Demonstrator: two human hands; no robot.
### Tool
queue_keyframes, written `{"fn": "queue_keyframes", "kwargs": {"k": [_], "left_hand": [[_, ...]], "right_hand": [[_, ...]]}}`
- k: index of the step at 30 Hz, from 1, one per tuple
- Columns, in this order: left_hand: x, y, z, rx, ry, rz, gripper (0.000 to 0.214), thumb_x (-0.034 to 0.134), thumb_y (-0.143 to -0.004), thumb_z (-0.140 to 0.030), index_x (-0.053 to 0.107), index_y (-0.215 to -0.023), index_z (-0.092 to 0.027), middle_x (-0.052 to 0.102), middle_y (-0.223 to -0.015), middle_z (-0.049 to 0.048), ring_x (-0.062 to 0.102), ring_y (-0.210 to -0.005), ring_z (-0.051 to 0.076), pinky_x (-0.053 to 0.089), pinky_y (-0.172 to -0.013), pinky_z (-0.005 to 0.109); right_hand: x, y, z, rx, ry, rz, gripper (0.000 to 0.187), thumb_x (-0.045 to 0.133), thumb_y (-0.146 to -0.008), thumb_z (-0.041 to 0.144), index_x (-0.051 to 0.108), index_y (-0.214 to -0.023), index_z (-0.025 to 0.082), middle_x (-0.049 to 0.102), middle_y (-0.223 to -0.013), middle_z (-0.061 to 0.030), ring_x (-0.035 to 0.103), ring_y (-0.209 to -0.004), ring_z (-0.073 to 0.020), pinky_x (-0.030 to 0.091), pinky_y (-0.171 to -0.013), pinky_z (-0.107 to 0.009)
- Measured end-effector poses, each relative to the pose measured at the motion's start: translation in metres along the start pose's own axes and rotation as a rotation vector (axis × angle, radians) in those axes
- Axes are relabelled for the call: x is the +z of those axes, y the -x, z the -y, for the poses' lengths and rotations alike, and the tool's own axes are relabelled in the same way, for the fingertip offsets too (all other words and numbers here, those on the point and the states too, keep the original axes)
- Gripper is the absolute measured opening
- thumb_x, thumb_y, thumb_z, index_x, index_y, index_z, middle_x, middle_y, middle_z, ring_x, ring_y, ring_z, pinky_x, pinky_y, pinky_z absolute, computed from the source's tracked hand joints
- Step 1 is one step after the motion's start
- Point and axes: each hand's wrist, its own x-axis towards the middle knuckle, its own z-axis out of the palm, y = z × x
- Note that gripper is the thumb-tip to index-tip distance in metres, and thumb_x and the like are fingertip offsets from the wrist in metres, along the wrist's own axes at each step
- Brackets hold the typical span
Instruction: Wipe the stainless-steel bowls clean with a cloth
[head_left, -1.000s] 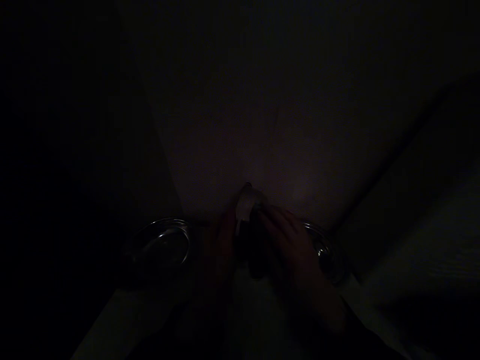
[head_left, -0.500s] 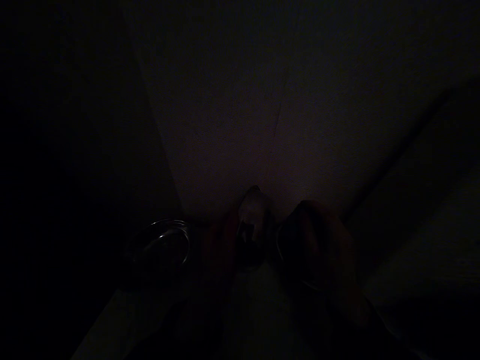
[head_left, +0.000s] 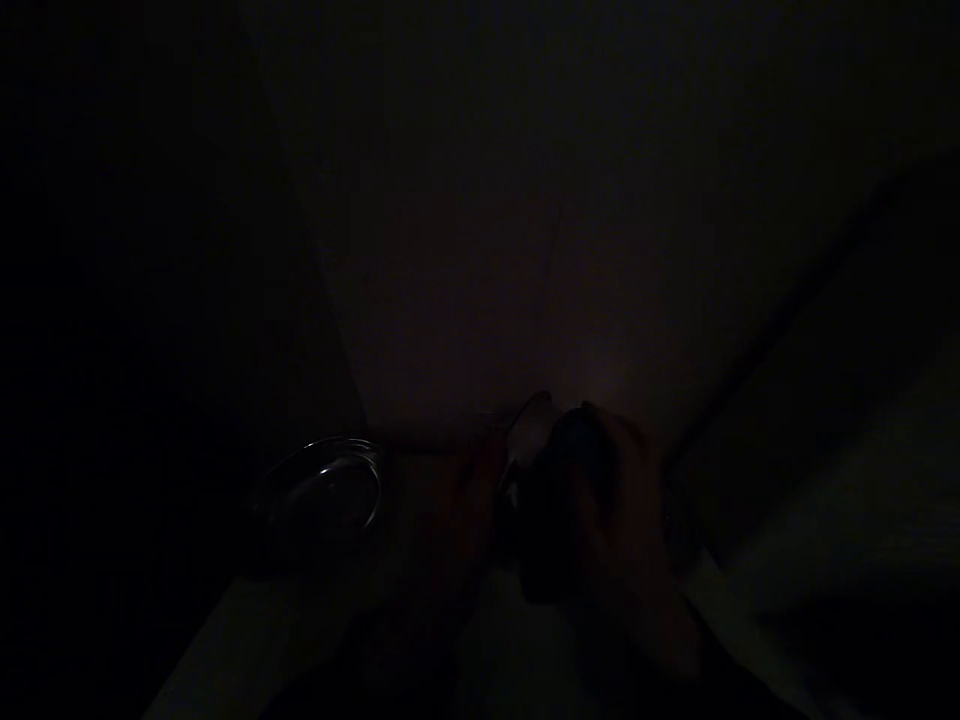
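The picture is very dark and the hands show only as faint shapes. My left hand, low in the middle, is closed around the left side of a shiny, rounded metal-looking object; its kind cannot be made out. My right hand wraps round a dark, thick object with a faintly bluish top. This dark object covers part of the shiny one; whether the two touch cannot be told. Left of my left hand stands a round, shiny-rimmed bowl-like vessel.
A pale wall-like surface rises behind the hands, with a thin dark line down it. Below lies a light surface with a slanting left edge. A dark diagonal band runs along the right. Deep shadow hides both sides.
My right hand has moved left with the dark object, up against the shiny object in view. My left hand and the shiny object have shifted right, and the shiny object leans more. The wall looks dimmer.
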Motion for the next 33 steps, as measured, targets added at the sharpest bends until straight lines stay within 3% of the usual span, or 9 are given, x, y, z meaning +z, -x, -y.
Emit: {"fn": "queue_keyframes", "kwargs": {"k": [5, 7, 11, 13, 18, 23, 25, 29, 33], "left_hand": [[-0.004, -0.006, -0.004, -0.084, 0.002, 0.096, 0.033, 0.047, -0.081, -0.044, 0.071, -0.089, -0.022, 0.073, -0.092, 0.0045, 0.067, -0.088, 0.023, 0.051, -0.071, 0.030], [-0.007, -0.012, -0.004, -0.067, -0.019, 0.076, 0.033, 0.046, -0.082, -0.044, 0.070, -0.088, -0.022, 0.073, -0.092, 0.0051, 0.068, -0.086, 0.022, 0.051, -0.070, 0.029], [-0.013, -0.022, -0.004, -0.008, -0.094, -0.079, 0.029, 0.045, -0.083, -0.038, 0.069, -0.081, -0.022, 0.073, -0.092, 0.0063, 0.067, -0.087, 0.022, 0.051, -0.073, 0.029], [-0.013, -0.022, -0.004, 0.010, -0.121, -0.072, 0.029, 0.046, -0.082, -0.039, 0.070, -0.083, -0.024, 0.073, -0.092, 0.0057, 0.067, -0.086, 0.022, 0.051, -0.073, 0.030], [-0.008, -0.012, -0.003, -0.019, -0.083, -0.003, 0.032, 0.050, -0.079, -0.046, 0.072, -0.086, -0.023, 0.073, -0.090, 0.0055, 0.067, -0.084, 0.024, 0.051, -0.072, 0.031], [-0.010, -0.013, -0.007, -0.036, -0.055, -0.093, 0.035, 0.051, -0.078, -0.048, 0.071, -0.090, -0.021, 0.073, -0.090, 0.0058, 0.067, -0.085, 0.023, 0.051, -0.070, 0.030], [-0.011, -0.014, -0.007, -0.009, -0.047, -0.069, 0.036, 0.050, -0.079, -0.049, 0.071, -0.089, -0.022, 0.073, -0.088, 0.0061, 0.067, -0.085, 0.024, 0.051, -0.070, 0.031], [-0.009, -0.014, -0.006, -0.049, -0.033, -0.019, 0.034, 0.048, -0.081, -0.047, 0.071, -0.091, -0.023, 0.073, -0.093, 0.0059, 0.067, -0.088, 0.024, 0.051, -0.075, 0.033], [-0.009, -0.017, -0.004, 0.020, -0.029, -0.067, 0.033, 0.047, -0.082, -0.042, 0.070, -0.096, -0.024, 0.072, -0.100, 0.0058, 0.066, -0.091, 0.022, 0.051, -0.077, 0.032]], "right_hand": [[-0.002, -0.005, -0.003, -0.088, 0.059, -0.121, 0.037, 0.049, -0.088, 0.019, 0.049, -0.124, 0.026, 0.042, -0.131, -0.0111, 0.049, -0.117, -0.0270, 0.048, -0.091, -0.049], [0.001, 0.000, -0.001, -0.208, 0.056, -0.047, 0.039, 0.047, -0.088, 0.016, 0.050, -0.125, 0.026, 0.046, -0.130, -0.0106, 0.048, -0.119, -0.0280, 0.048, -0.092, -0.051], [0.009, 0.003, 0.002, -0.437, 0.082, 0.213, 0.049, 0.051, -0.087, 0.026, 0.043, -0.134, 0.013, 0.042, -0.138, -0.0189, 0.031, -0.131, -0.0364, 0.045, -0.094, -0.056], [0.009, -0.002, -0.001, -0.428, 0.085, 0.258, 0.050, 0.049, -0.088, 0.025, 0.042, -0.135, 0.012, 0.042, -0.138, -0.0189, 0.031, -0.131, -0.0353, 0.045, -0.095, -0.054], [0.002, -0.009, -0.010, -0.223, 0.098, 0.145, 0.042, 0.042, -0.092, 0.020, 0.044, -0.134, 0.020, 0.053, -0.120, -0.0132, 0.049, -0.108, -0.0267, 0.049, -0.088, -0.047], [0.006, 0.004, -0.003, -0.367, 0.149, 0.095, 0.033, 0.053, -0.087, 0.021, 0.056, -0.119, 0.027, 0.054, -0.117, -0.0098, 0.050, -0.101, -0.0266, 0.050, -0.078, -0.042], [0.008, 0.004, -0.002, -0.353, 0.146, 0.071, 0.031, 0.052, -0.087, 0.021, 0.057, -0.117, 0.025, 0.054, -0.115, -0.0106, 0.050, -0.100, -0.0261, 0.050, -0.079, -0.042], [0.010, 0.004, 0.000, -0.204, 0.145, 0.079, 0.040, 0.043, -0.091, 0.021, 0.046, -0.131, 0.016, 0.045, -0.126, -0.0170, 0.046, -0.112, -0.0281, 0.048, -0.087, -0.045], [0.012, 0.011, 0.006, -0.435, 0.140, 0.138, 0.047, 0.050, -0.088, 0.026, 0.044, -0.132, 0.013, 0.041, -0.133, -0.0169, 0.040, -0.119, -0.0316, 0.040, -0.097, -0.052]]}}
